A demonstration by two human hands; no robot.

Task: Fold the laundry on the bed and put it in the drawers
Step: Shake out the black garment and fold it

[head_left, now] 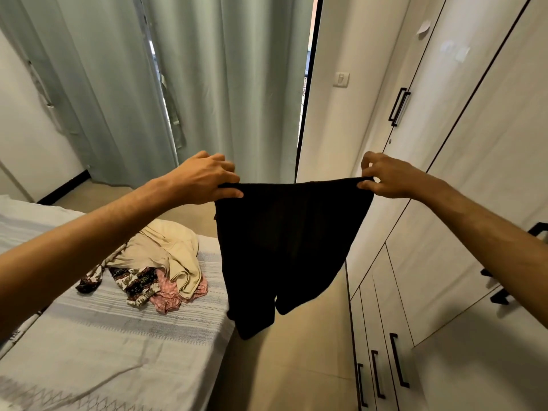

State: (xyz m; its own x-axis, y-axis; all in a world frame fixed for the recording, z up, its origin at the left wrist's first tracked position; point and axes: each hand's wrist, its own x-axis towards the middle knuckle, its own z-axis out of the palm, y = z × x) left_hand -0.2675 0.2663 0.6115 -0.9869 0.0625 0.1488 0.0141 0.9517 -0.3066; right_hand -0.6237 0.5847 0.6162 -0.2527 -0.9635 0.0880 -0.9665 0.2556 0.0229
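One pair of black shorts [289, 241] is hanging in the air between the bed and the wardrobe, stretched by its waistband so that the two legs are dangling free over the floor [308, 351]. Holding it taut and level like this is probably meant to shake the cloth flat and line up the sides before the first fold.

The left hand [204, 180] is gripping the left end of the waistband, its fingers [228, 167] curling over the top edge while the thumb is pressing from below. The right hand [385, 178] is pinching the right end between thumb and forefinger, with the remaining fingers bent loosely above the cloth. Both arms are reaching well forward, which is keeping the garment clear of the body and of the bed's edge.

On the bed [118, 336], just to the left of the shorts, a small heap is lying unfolded. Three pieces are showing in it: one cream garment [166, 250] on top, one dark patterned garment [133, 280] under it, and one pink garment [166, 299] peeking out at the near side; whether more are buried cannot be told.

To the right the wardrobe [444, 143] is standing closed, with three black handles [398, 360] showing on its low fronts, where the folded shorts are presumably heading. Pale green curtains [178, 84] are hanging behind.
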